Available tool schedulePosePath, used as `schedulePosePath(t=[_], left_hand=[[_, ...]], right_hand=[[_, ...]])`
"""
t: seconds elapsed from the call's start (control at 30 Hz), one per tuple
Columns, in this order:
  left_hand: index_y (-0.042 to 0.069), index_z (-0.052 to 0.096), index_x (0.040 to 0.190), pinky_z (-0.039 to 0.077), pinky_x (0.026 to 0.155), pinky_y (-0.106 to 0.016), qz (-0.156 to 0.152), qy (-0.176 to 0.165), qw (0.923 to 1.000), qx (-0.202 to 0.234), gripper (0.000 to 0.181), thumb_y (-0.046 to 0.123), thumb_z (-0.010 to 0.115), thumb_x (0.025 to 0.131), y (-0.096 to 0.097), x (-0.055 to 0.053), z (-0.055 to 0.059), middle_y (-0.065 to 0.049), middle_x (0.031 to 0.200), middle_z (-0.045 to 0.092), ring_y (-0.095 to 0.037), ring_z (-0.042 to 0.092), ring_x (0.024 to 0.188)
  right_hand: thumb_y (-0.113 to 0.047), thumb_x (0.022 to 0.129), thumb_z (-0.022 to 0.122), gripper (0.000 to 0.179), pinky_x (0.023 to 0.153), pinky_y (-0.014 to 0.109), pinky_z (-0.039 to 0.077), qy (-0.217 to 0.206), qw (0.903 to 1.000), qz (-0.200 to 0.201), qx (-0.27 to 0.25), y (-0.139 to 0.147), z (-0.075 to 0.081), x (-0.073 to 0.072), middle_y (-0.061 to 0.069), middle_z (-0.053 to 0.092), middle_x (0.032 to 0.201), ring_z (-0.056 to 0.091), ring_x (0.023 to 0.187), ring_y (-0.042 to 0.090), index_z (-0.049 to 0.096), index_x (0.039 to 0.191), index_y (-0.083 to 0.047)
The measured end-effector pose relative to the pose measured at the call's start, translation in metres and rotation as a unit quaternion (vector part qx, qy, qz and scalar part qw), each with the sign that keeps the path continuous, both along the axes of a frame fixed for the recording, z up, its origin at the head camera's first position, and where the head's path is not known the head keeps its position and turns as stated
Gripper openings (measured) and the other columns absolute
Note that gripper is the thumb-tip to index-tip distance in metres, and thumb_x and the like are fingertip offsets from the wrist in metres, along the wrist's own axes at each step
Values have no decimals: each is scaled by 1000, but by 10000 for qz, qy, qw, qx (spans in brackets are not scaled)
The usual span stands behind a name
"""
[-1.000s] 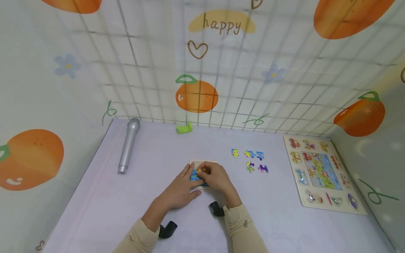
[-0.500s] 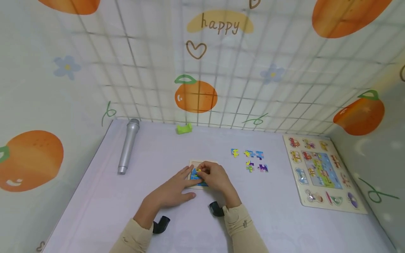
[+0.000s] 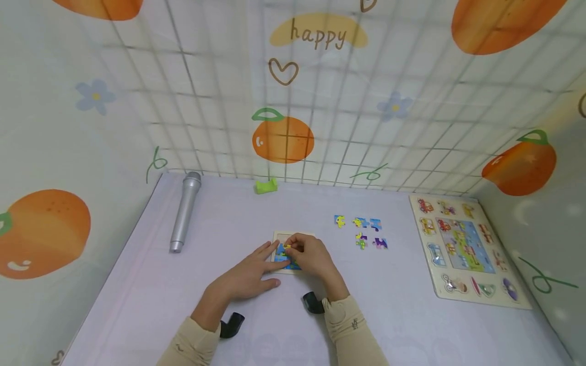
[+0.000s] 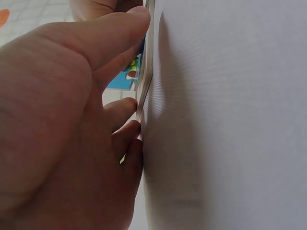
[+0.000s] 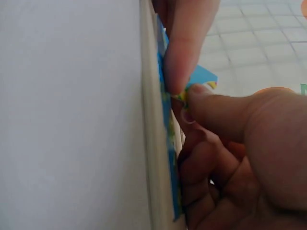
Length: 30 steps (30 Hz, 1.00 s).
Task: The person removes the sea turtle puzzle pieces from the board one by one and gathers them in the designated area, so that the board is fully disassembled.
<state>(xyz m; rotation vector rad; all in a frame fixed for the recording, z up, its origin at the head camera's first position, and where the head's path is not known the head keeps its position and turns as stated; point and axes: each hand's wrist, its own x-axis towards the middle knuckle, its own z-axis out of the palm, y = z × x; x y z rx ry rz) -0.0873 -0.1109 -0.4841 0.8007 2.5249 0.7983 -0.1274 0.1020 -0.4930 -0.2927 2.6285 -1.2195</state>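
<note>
A small wooden puzzle tray (image 3: 281, 236) lies on the table in the middle of the head view, with blue jigsaw pieces in its lower part. My left hand (image 3: 244, 277) rests on its left side, fingers spread and nearly straight. Over the tray, my right hand (image 3: 313, 254) pinches a blue and yellow puzzle piece (image 5: 204, 76) between thumb and finger. In the right wrist view that piece stands tilted above the tray, and a finger of the left hand touches or nearly touches it. The right hand hides much of the tray's right side.
Several loose puzzle pieces (image 3: 360, 222) lie right of the tray. A larger picture board (image 3: 462, 249) is at the far right. A silver microphone (image 3: 185, 213) lies at the left, and a green object (image 3: 266, 186) sits near the back edge.
My left hand has slid a little left, its thumb drawing away from the tray and uncovering more of the blue pieces. The right hand stays almost in place, still pinching the puzzle piece.
</note>
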Motion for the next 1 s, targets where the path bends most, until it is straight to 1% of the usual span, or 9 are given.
schedulePosePath(t=[0.2,0.3,0.43,0.53,0.63,0.8,0.9,1.0], left_hand=[[23,53,150,25,123,-64,-20,-34,10000,9,49,31,63,103,0,0,0,-12,172,13,-39,9,159],[25,51,151,24,124,-63,-14,-169,9999,2,51,31,64,102,0,0,0,-10,173,12,-37,7,160],[27,46,155,24,124,-62,21,-339,9994,-2,59,36,66,100,-2,-1,-1,-5,174,9,-33,5,161],[27,43,157,25,125,-61,13,-318,9995,-5,62,38,65,100,-2,-3,-3,-4,174,9,-33,6,161],[27,43,156,24,125,-61,9,-272,9996,-18,62,38,65,100,-3,-4,-4,-4,174,9,-32,6,161],[29,45,155,24,126,-59,37,-253,9996,-85,59,38,65,100,-3,-4,-6,-1,174,9,-32,6,161],[30,45,155,24,126,-58,54,-248,9996,-157,59,38,64,100,-3,-4,-6,-1,174,10,-31,7,161],[31,45,155,24,127,-57,93,-282,9994,-201,59,38,65,100,-2,-4,-3,-2,174,10,-30,7,161]], right_hand=[[-19,97,71,4,70,28,47,9,9999,-28,-118,1,1,0,-4,68,84,58,74,11,72,101,-18],[-19,97,71,5,72,28,47,-7,9998,-77,-176,1,1,1,-3,70,86,59,75,11,73,101,-19],[-20,97,71,7,75,29,49,15,9996,-98,-247,2,1,1,-3,73,90,62,78,10,73,103,-18],[-20,97,70,9,75,30,51,34,9995,-117,-306,3,2,0,-2,75,92,64,80,10,74,105,-18],[-21,98,69,10,73,29,51,48,9992,-181,-354,3,1,-1,-1,76,94,64,80,10,74,106,-18],[-21,98,69,13,67,27,52,-26,9976,-413,-556,7,0,-2,1,76,95,63,77,11,74,109,-18],[-21,98,69,16,64,27,53,-115,9959,-602,-664,11,2,-2,2,76,95,63,73,12,75,112,-17],[-22,98,69,16,65,28,53,-104,9944,-849,-619,17,3,-4,3,76,94,63,74,14,76,112,-18]])
